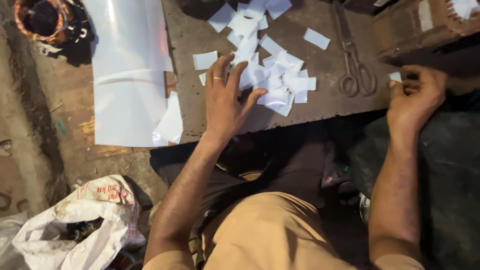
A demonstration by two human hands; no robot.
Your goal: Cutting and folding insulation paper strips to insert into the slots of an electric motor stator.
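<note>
The left hand (226, 102) is laid flat, fingers spread apart, on the near edge of the pile of white slips (272, 80) on the dark metal plate (330, 95). Right of the pile, 1 white slip (395, 76) is pinched between the right hand (415, 97) fingertips. Scissors (354, 65) lie between pile and right hand; a white sheet (131, 70) lies left of the pile.

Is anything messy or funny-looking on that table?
The small white paper rectangles lie in a loose, overlapping heap on the dark worn board, a few strays scattered apart. The left hand rests on the heap; the right hand pinches one piece. The metal scissors lie flat, undisturbed.
</note>
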